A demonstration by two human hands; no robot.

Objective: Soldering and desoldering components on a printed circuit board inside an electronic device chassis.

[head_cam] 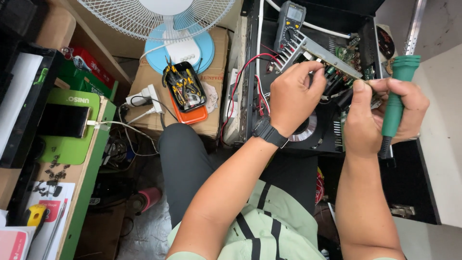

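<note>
1. The circuit board is a flat, narrow strip with a ribbed metal edge, tilted above the open black metal case between both hands.
2. The left hand curls its fingertips closed on the board's underside.
3. The right hand pinches the board's end and wraps a green, smooth plastic tool handle.
4. A grey multimeter lies beyond the left hand.

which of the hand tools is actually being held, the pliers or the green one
The green-handled tool, gripped in the right hand. The pliers lie untouched in a black tray on the cardboard box.
</note>
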